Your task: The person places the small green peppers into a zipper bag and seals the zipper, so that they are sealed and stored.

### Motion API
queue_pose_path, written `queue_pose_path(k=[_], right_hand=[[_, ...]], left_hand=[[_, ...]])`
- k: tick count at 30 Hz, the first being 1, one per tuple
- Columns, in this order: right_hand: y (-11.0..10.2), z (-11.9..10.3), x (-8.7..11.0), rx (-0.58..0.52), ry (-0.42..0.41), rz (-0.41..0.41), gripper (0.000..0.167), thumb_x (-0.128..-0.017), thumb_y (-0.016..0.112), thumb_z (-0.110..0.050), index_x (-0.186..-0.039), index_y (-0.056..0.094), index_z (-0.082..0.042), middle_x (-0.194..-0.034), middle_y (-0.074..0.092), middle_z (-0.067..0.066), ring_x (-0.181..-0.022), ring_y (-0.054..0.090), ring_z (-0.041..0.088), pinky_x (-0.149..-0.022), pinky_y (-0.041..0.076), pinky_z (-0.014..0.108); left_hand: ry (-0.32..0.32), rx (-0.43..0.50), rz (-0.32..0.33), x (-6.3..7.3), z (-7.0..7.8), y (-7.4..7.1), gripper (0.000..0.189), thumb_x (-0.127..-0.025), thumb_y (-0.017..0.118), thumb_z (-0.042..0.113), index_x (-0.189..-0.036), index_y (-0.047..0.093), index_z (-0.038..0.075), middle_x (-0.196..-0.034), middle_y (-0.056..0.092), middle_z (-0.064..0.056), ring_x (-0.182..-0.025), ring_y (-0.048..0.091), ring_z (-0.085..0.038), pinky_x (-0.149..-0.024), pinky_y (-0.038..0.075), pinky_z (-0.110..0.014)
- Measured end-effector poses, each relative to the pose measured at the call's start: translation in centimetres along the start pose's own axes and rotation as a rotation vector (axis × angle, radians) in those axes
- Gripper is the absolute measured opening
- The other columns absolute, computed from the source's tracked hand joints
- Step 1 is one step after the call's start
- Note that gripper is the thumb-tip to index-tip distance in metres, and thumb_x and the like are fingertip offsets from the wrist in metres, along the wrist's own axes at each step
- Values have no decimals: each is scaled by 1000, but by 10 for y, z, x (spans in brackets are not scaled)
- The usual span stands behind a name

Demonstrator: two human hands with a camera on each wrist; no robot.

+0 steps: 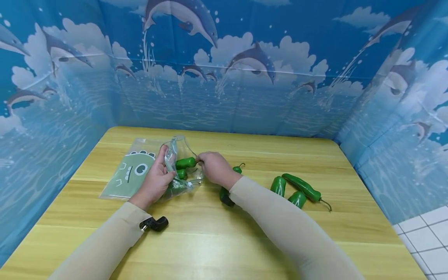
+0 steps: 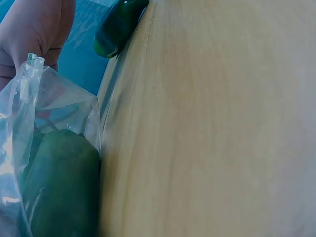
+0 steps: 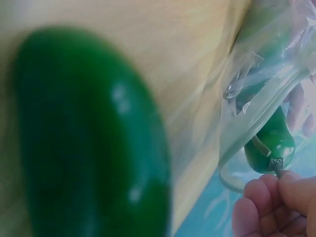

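Green pepper (image 1: pixel 186 163) in the mouth of the clear bag (image 1: pixel 176 189), stem end outward.
The right hand (image 1: pixel 217 167) pinches its thin stem (image 3: pixel 277 168) between thumb and fingers; the left hand (image 1: pixel 157 177) grips the bag's side, thumb in front. The pepper looks light and firm, its glossy skin probably slippery; the stem gives a neat hold but might snap, so the body seems safer. The limp film likely needs holding near its rim.

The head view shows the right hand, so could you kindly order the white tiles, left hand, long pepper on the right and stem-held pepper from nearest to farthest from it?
1. Stem-held pepper: in the right hand's fingers.
2. Left hand: to the left, gripping the clear bag.
3. Long pepper: to the right, on the table.
4. White tiles: far right, beyond the table.
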State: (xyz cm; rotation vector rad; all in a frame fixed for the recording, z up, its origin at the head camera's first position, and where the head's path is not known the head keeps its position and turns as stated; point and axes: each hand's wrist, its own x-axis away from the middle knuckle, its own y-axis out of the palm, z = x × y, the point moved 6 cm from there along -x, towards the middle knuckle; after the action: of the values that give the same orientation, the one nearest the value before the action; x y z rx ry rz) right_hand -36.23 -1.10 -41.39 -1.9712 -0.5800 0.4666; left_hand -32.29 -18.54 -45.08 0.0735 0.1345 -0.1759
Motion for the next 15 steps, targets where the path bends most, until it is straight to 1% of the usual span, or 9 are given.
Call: queue_pose_path(k=[3, 6, 8, 12, 15], right_hand=[[4, -1, -3, -17, 15, -15, 29, -111, 52, -9, -130, 73, -7, -130, 75, 8, -121, 71, 23, -100, 59, 37], [8, -3, -6, -29, 27, -33, 30, -110, 51, -7, -130, 73, -7, -130, 74, 7, -121, 71, 23, -100, 59, 36], [10, -5, -7, -36, 37, -46, 31, -110, 50, -4, -131, 73, -7, -131, 74, 7, -121, 70, 22, -101, 58, 36], [15, -5, -9, -60, 63, -73, 36, -108, 47, 1, -135, 70, -6, -133, 73, 7, -124, 69, 22, -103, 57, 36], [17, -4, -8, -69, 80, -72, 36, -110, 46, -3, -139, 68, -8, -137, 71, 6, -125, 68, 21, -103, 57, 36]], left_hand=[[-5, -9, -1, 0, -1, 0, 97, -98, 36, -19, -169, -16, 22, -177, -17, 7, -164, 8, -27, -104, 50, -16], [-8, -17, -7, 0, -1, 0, 97, -99, 36, -18, -169, -17, 23, -177, -18, 6, -164, 9, -27, -105, 49, -16], [-6, -21, -9, 0, -1, 0, 96, -99, 37, -18, -169, -17, 22, -177, -18, 5, -164, 10, -27, -104, 50, -16], [0, -21, -11, 0, 0, 0, 97, -99, 37, -18, -169, -18, 21, -177, -18, 5, -164, 9, -28, -97, 52, -15], [0, -15, -14, 0, 0, 0, 97, -99, 37, -18, -168, -18, 21, -177, -18, 6, -164, 8, -28, -97, 52, -15]])
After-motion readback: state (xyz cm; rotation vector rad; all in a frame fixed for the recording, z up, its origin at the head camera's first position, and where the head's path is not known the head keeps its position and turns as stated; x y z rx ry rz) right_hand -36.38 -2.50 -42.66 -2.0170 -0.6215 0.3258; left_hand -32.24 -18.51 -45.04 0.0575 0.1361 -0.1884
